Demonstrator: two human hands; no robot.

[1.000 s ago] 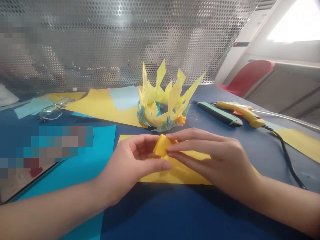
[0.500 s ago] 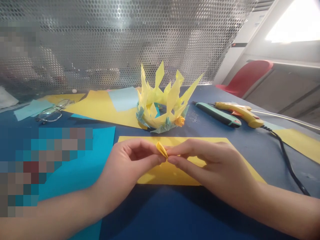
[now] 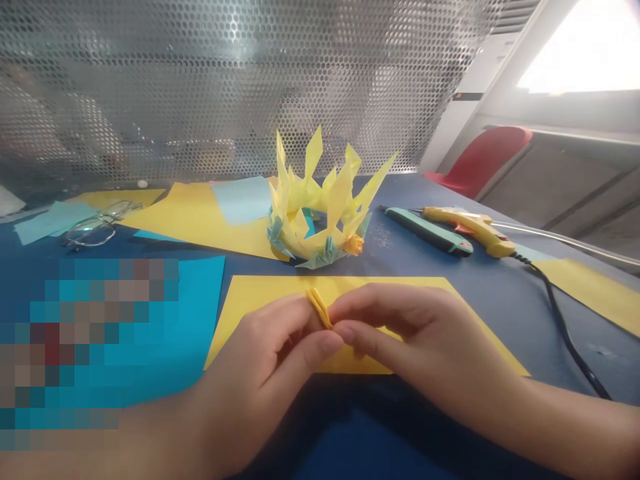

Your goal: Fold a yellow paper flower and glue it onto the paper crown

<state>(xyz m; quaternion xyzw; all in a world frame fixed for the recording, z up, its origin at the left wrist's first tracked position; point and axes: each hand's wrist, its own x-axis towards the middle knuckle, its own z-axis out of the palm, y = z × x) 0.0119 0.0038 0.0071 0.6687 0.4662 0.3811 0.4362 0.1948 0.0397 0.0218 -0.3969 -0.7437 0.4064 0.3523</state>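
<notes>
A small folded piece of yellow paper [image 3: 319, 309] is pinched between my two hands, its upper end sticking up past the fingertips. My left hand [image 3: 285, 347] grips it from the left with thumb and fingers closed. From the right, the thumb and forefinger of my right hand [image 3: 400, 320] press on its lower end, and the thumbs nearly meet. Both hands are above a yellow sheet [image 3: 270, 290] lying on the blue table. Just beyond stands a yellow paper crown [image 3: 340, 207] with tall points, pale blue folded pieces and an orange paper flower [image 3: 354, 245] on its band.
A green box cutter [image 3: 430, 231] and a yellow glue gun [image 3: 470, 227] with a black cord lie at the right. Blue paper [image 3: 200, 300], more yellow paper [image 3: 185, 217] and glasses [image 3: 93, 230] are at the left. A perforated metal screen [image 3: 225, 87] closes off the back.
My left hand has turned and its thumb has come forward across the front, toward my right thumb. The folded paper sits slightly lower and looks narrower. The view has shifted a little.
</notes>
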